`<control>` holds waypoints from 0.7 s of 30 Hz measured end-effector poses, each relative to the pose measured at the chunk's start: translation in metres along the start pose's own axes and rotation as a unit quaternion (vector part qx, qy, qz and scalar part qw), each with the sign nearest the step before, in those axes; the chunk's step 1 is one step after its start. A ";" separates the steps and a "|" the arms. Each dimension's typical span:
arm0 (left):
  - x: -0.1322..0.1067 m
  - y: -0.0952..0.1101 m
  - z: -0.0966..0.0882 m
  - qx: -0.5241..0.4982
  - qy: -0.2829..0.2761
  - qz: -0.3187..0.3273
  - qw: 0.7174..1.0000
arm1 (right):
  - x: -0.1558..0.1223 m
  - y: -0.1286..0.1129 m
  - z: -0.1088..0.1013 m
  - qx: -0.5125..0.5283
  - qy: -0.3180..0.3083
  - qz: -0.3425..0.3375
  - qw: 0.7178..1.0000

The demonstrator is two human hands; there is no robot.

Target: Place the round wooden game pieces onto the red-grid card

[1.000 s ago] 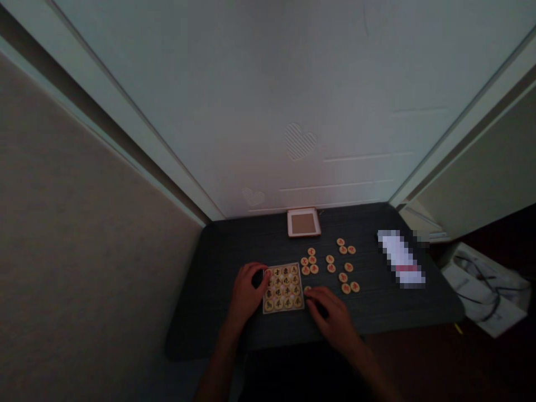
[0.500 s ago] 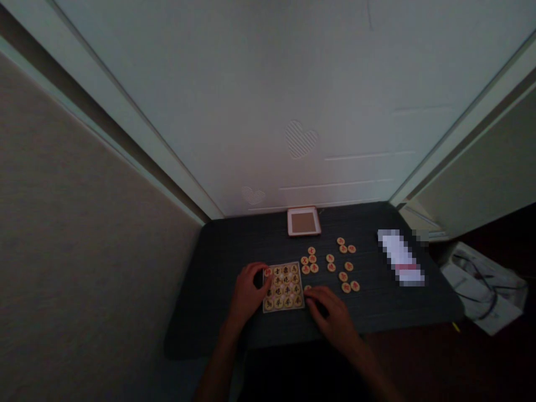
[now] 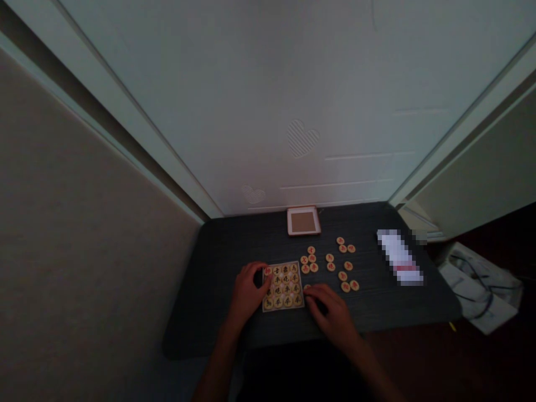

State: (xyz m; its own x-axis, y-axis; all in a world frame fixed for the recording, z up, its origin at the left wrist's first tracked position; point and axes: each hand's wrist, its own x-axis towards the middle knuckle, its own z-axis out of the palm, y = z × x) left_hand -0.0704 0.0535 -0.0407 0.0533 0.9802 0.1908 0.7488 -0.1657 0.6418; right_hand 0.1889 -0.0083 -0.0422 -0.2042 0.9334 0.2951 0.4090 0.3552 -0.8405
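Observation:
A small square tray (image 3: 300,305) filled with round wooden game pieces lies on a dark table (image 3: 218,279). My left hand (image 3: 247,293) rests against the tray's left edge, fingers curled by a red-marked piece at its top left corner. My right hand (image 3: 333,315) lies flat on the table at the tray's right side, fingertips close to a loose piece (image 3: 307,288). Several loose pieces with red marks (image 3: 330,267) are scattered to the right of the tray.
A small square lid or box (image 3: 303,221) sits at the table's back edge against the white wall. A blurred white item (image 3: 400,258) lies at the right. A white bag with cords (image 3: 481,287) is beyond the table's right edge.
My left hand has set a red-marked piece into the tray's top left corner. My right hand has barely moved.

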 end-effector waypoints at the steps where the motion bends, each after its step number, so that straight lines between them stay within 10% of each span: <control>1: 0.000 -0.001 0.000 0.000 -0.001 0.000 1.000 | 0.001 0.000 -0.001 -0.001 0.002 -0.004 1.000; 21: -0.003 -0.004 0.004 -0.015 0.022 -0.011 1.000 | 0.122 0.046 -0.031 -0.233 -0.026 0.104 0.966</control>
State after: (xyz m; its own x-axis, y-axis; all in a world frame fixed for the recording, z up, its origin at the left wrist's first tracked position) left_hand -0.0711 0.0513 -0.0470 0.0076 0.9779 0.2090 0.7289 -0.1485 0.6683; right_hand 0.2103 0.1239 -0.0304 -0.1135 0.9877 0.1078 0.8002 0.1552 -0.5793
